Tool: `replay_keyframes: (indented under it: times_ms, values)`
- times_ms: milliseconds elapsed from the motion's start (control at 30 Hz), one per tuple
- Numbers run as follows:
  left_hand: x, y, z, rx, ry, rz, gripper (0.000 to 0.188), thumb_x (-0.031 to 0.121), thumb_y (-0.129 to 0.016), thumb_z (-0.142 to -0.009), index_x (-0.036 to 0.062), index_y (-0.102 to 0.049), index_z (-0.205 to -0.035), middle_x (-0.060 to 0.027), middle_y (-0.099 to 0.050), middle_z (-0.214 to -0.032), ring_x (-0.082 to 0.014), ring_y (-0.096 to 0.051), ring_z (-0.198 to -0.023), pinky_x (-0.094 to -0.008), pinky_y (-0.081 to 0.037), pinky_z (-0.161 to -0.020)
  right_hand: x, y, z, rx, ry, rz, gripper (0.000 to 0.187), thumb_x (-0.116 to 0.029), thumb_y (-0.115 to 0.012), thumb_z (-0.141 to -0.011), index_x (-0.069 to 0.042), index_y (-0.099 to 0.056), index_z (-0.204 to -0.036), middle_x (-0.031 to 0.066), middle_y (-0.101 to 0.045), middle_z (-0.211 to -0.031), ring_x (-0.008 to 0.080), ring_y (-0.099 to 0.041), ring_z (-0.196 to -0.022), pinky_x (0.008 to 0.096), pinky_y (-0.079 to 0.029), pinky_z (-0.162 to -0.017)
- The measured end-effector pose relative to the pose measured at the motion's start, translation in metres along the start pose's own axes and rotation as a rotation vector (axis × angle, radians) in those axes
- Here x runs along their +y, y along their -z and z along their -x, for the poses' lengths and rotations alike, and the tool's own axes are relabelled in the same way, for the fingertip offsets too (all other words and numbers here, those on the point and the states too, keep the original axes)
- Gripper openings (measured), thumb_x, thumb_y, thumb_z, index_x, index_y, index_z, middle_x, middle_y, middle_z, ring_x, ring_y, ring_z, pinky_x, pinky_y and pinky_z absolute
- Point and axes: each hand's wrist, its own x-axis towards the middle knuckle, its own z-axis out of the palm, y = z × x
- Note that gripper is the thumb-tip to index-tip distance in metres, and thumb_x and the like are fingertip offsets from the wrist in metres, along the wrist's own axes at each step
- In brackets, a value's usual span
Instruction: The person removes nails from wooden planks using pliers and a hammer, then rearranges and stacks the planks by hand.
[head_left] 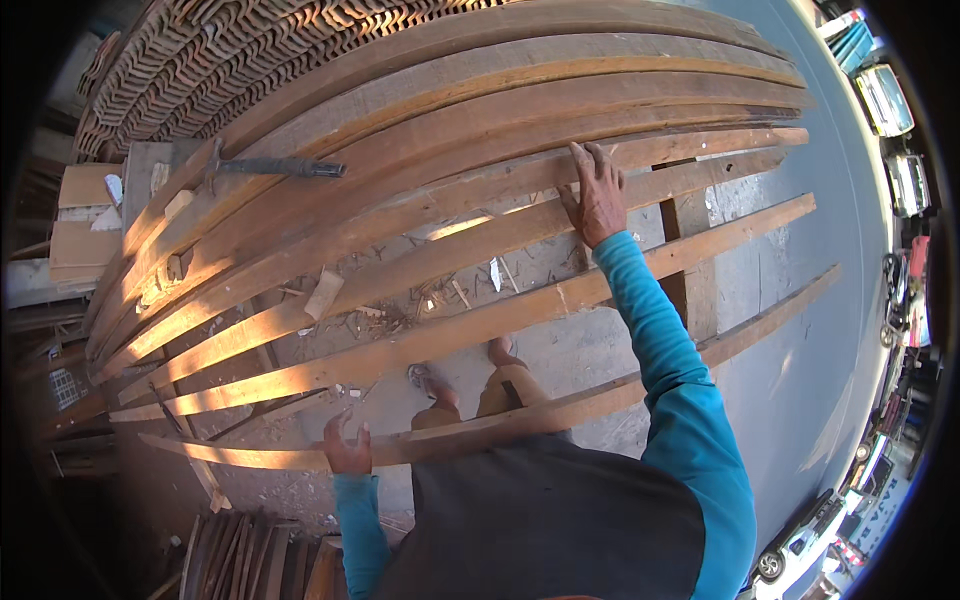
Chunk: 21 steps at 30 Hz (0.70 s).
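Note:
Long wooden beams lie side by side across the view. My right hand (pixel 600 200) reaches out to one wooden beam (pixel 480 190), fingers over its far edge and thumb on its near side. Closer to my body, my left hand (pixel 347 447) is over the nearest wooden beam (pixel 490 428), thumb and fingers curved apart; whether its palm touches the wood I cannot tell. Two more beams, including a middle one (pixel 430 345), run between my hands. A hammer (pixel 275 167) with a dark grip rests on the far beams at the left.
Stacked wavy roof tiles (pixel 220 60) stand at the far left. A wooden crosspiece (pixel 697 290) runs under the beams at right. Wood scraps and debris (pixel 400 305) litter the floor around my feet. More planks (pixel 245 560) are piled at lower left. Parked vehicles (pixel 800 540) line the right.

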Motion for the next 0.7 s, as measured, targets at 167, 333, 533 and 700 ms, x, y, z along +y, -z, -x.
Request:
replay_keyframes:
  times_ms: [167,333,533,700]
  values:
    - [0.047,-0.025,-0.015,-0.070,-0.010,-0.010,0.034,0.014,-0.076,-0.079,0.0045,-0.064,-0.110,-0.0155,-0.066,-0.107,-0.0352,-0.062,-0.104,-0.0437,-0.050,-0.091,0.031,0.001,-0.018,-0.208,0.322,0.144,0.083,-0.016,-0.075,-0.076,-0.015,-0.037,-0.150,0.0171,-0.043,-0.143,0.0354,-0.039,-0.135,0.0488,-0.028,-0.114]
    - [0.055,-0.047,-0.012,-0.028,0.027,0.040,0.032,0.014,-0.077,-0.080,0.0039,-0.065,-0.108,-0.0159,-0.067,-0.107,-0.0349,-0.063,-0.102,-0.0424,-0.051,-0.089,0.030,-0.014,-0.045,-0.277,0.390,0.161,0.084,-0.012,-0.075,-0.074,-0.015,-0.037,-0.149,0.0169,-0.047,-0.140,0.0362,-0.043,-0.131,0.0497,-0.032,-0.111]
    - [0.059,-0.049,-0.023,-0.041,0.083,0.124,0.033,0.023,-0.075,-0.083,0.0065,-0.066,-0.110,-0.0143,-0.066,-0.108,-0.0335,-0.062,-0.103,-0.0421,-0.051,-0.090,0.032,-0.026,-0.060,-0.304,0.451,0.251,0.073,-0.007,-0.074,-0.069,-0.007,-0.045,-0.137,0.0202,-0.052,-0.126,0.0388,-0.048,-0.124,0.0476,-0.043,-0.103]
    - [0.044,-0.046,-0.014,-0.068,0.131,0.099,0.030,0.017,-0.074,-0.083,0.0060,-0.065,-0.110,-0.0136,-0.066,-0.104,-0.0321,-0.063,-0.101,-0.0410,-0.052,-0.090,0.056,-0.029,-0.062,-0.330,0.517,0.169,0.073,-0.009,-0.075,-0.069,-0.002,-0.044,-0.135,0.0213,-0.050,-0.132,0.0401,-0.047,-0.125,0.0489,-0.041,-0.105]
